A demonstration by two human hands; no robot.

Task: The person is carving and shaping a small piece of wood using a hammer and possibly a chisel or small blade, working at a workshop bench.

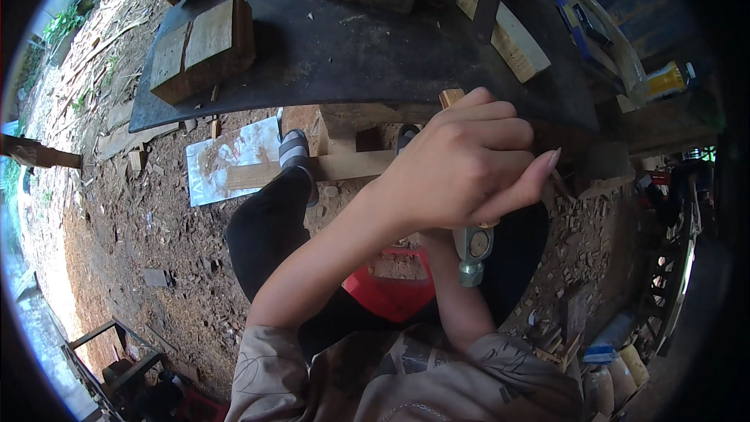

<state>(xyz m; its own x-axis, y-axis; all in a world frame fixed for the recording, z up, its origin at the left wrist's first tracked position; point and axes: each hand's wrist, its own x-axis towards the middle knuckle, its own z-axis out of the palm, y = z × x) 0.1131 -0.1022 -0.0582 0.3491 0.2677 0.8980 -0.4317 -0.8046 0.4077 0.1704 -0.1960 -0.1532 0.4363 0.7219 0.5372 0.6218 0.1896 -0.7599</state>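
Observation:
My left hand [476,156] is closed in the middle of the view, just off the front edge of the dark worktable [297,86], with its thumb angled out to the right. What its curled fingers hold is hidden. A wooden piece [451,97] pokes out beyond its knuckles. Below the hand, a metal hammer head [472,262] shows, with the round end of its wooden handle in the eye. My right forearm rises from the lower right to behind the left hand and hammer head, which hide my right hand.
Wood blocks [203,55], a pale board [508,31] under a dark blade [486,8] and a yellow bottle [664,80] lie on and beside the table. Below are my legs, a red plastic seat [375,293], a white sack [234,141], wood scraps and, at lower left, a metal frame [117,375].

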